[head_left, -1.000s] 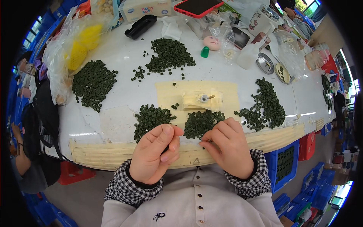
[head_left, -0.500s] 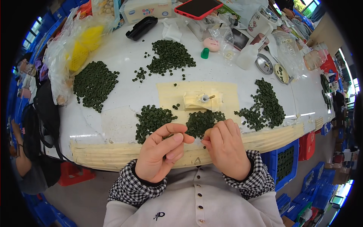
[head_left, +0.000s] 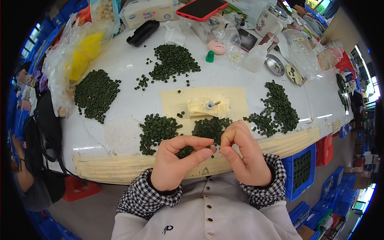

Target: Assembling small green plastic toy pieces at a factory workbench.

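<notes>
My left hand (head_left: 172,164) reaches over the table's near edge, thumb and index finger closing to a pinch at their tips. Facing it almost tip to tip, my right hand (head_left: 250,164) has its fingers curled in a pinch. Whatever small piece lies at the fingertips is too small to make out. Just beyond the hands are a heap of small dark green round parts (head_left: 208,127) and a second green heap (head_left: 158,130) on the left. Behind them a taped block (head_left: 198,109) carries an upright-tilted pin (head_left: 216,103) on a yellowish taped sheet.
More green heaps lie at far left (head_left: 96,94), far middle (head_left: 174,62) and right (head_left: 284,108). A phone (head_left: 202,9), mug (head_left: 272,20), white bottle (head_left: 256,60) and round tins (head_left: 274,65) crowd the back. A blue crate (head_left: 299,172) stands below the right edge.
My left hand has shifted right, its thumb and index finger now stretched toward my right hand. My right hand has turned, showing its thumb, and the fingertips are closer together.
</notes>
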### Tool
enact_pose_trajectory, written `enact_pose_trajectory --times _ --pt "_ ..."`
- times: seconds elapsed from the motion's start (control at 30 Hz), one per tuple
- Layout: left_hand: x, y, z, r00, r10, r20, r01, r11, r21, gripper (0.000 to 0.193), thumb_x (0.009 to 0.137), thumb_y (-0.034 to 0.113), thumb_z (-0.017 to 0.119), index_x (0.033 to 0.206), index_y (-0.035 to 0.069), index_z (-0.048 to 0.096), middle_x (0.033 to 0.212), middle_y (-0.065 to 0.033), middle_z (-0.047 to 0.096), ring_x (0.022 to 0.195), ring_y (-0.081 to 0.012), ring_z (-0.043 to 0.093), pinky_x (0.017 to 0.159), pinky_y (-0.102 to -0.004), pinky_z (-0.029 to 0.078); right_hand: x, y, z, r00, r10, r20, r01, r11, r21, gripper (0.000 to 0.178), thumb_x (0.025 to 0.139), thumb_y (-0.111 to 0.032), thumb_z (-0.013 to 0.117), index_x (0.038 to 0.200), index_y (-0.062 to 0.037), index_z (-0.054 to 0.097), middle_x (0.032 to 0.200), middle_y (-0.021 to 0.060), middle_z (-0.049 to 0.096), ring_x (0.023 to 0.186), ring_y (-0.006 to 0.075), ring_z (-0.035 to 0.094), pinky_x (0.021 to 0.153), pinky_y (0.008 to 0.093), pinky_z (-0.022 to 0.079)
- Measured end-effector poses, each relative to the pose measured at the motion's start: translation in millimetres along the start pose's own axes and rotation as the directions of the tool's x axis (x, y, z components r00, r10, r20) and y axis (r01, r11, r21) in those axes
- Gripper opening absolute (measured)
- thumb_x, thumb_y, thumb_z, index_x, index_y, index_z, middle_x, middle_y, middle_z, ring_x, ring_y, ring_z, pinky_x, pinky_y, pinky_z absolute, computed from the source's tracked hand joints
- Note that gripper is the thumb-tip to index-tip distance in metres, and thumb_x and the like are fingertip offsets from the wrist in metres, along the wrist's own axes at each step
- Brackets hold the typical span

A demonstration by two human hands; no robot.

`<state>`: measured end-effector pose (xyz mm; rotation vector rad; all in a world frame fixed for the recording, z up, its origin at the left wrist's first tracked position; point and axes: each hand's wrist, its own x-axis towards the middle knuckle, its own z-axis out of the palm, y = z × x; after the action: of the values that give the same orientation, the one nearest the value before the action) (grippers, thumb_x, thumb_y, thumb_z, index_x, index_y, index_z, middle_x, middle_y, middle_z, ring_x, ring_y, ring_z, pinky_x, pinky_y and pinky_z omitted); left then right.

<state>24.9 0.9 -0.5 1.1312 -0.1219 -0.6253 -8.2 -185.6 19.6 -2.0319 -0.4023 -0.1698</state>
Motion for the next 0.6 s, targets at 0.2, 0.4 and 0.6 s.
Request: enact_pose_trajectory --times 0.2,0.4,0.6 --pt "0 2 -2 0.999 -0.028 0.042 0.026 0.999 0.035 0.013 0.084 0.000 0.064 0.096 -0.003 0.066 0.095 -0.0109 0.069 0.091 -0.0125 0.063 0.084 -0.0254 0.048 1 1 2 1.000 -0.005 0.006 0.004 1.000 0.006 0.010 0.085 -0.005 0.060 0.086 -0.0014 0.050 0.080 0.0098 0.047 0.075 0.0248 0.042 0.068 0.0320 0.037" --pt "0 -5 -3 0.995 0.069 0.072 -0.065 0.996 -0.056 0.016 0.084 0.000 0.064 0.100 -0.002 0.064 0.092 -0.0114 0.068 0.094 -0.0148 0.064 0.086 -0.0267 0.048 -1 3 2 1.000 -0.006 0.004 0.006 0.999 0.052 0.009 0.086 -0.006 0.059 0.087 -0.0020 0.051 0.081 0.0089 0.047 0.075 0.0238 0.043 0.069 0.0317 0.037" --pt "0 -4 -10 0.974 -0.125 0.189 0.179 0.937 -0.300 0.016 0.091 0.009 0.060 0.103 -0.002 0.062 0.089 -0.0112 0.067 0.057 -0.0028 0.046 0.053 -0.0168 0.037 0 0 3 1.000 0.011 0.005 -0.011 0.993 0.115 0.009 0.087 -0.007 0.059 0.087 -0.0031 0.051 0.080 0.0078 0.048 0.075 0.0233 0.043 0.070 0.0320 0.037"
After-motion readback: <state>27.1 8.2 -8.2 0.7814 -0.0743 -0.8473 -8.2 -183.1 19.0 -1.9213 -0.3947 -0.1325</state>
